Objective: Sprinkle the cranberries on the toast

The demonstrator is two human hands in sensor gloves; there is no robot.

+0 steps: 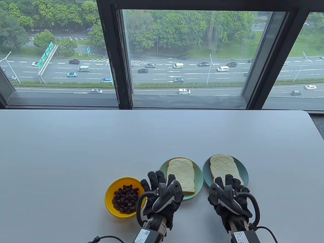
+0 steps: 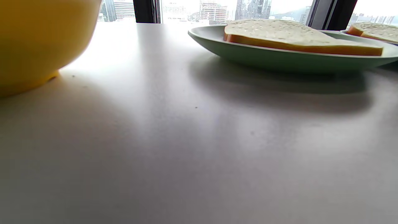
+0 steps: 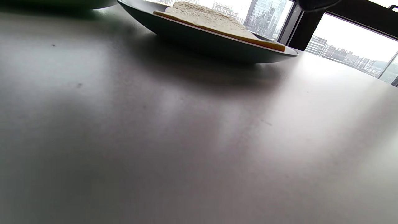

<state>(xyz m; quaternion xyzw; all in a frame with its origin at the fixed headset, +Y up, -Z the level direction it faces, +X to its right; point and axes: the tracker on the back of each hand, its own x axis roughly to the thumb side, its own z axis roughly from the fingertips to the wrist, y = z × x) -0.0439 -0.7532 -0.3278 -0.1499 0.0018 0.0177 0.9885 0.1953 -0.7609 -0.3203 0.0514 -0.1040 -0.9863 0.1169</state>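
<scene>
In the table view, 2 gloved hands lie low in the frame on the grey table [image 1: 76, 152]. The left hand [image 1: 159, 196] sits at lower center between the yellow bowl [image 1: 111, 202] and the green plate [image 1: 198, 177], its fingers [image 1: 154, 178] stretched forward and loosely spread, holding nothing. The right hand [image 1: 231, 200] is at lower right, fingers extended over the near rim of the blue plate [image 1: 244, 170], also holding nothing; whether it touches the plate cannot be told.

The cranberries [image 1: 125, 198] are heaped in the yellow bowl at lower left center. 1 slice of toast [image 1: 181, 174] lies on the green plate, and a 2nd slice [image 1: 224, 168] on the blue plate just to its right. Both slices are bare.

The left wrist view shows the bowl's wall at upper left and the green plate with toast at upper right.
</scene>
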